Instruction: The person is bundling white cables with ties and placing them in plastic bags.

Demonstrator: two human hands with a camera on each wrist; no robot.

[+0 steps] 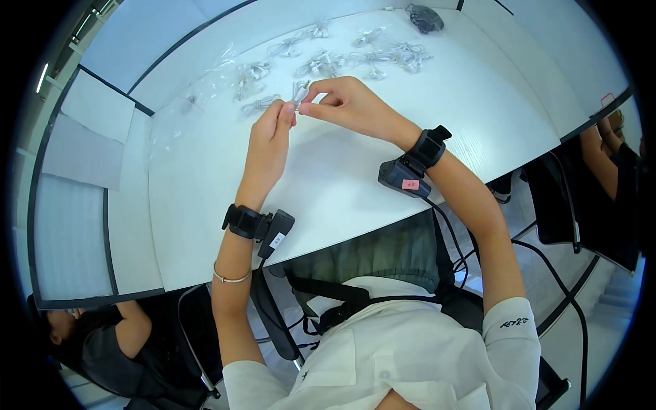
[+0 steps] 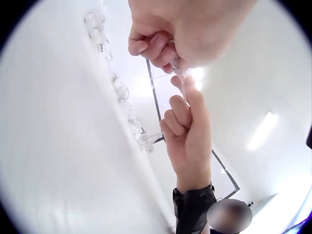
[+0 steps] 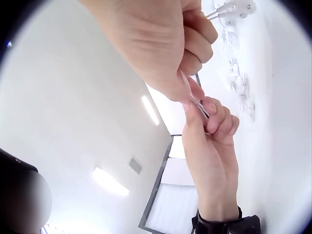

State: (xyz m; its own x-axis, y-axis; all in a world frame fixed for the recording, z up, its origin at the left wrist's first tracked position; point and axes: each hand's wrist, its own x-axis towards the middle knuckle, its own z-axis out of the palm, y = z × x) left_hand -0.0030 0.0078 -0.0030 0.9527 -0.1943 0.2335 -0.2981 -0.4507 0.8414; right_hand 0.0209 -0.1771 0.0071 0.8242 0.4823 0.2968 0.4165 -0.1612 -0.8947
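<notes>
A small bundle of white cable (image 1: 300, 90) with a metallic plug end is held up over the table by my left hand (image 1: 268, 147), gripped between thumb and curled fingers. My right hand (image 1: 359, 109) meets it from the right, thumb and index finger pinching a thin whitish strip (image 2: 184, 90) that runs from the bundle. In the right wrist view the doubled cable (image 3: 204, 111) shows between the left thumb and fingers. Most of the bundle is hidden by the fingers. Just beyond the hands lie coiled white earphones (image 1: 260, 104) on the table.
Several more coiled white earphones (image 1: 321, 65) are spread along the back of the white table (image 1: 205, 205). Clear plastic film (image 1: 178, 123) lies at the left, and a dark bundle (image 1: 425, 19) at the back right. Partition panels (image 1: 82, 219) border the table. Other people sit on both sides.
</notes>
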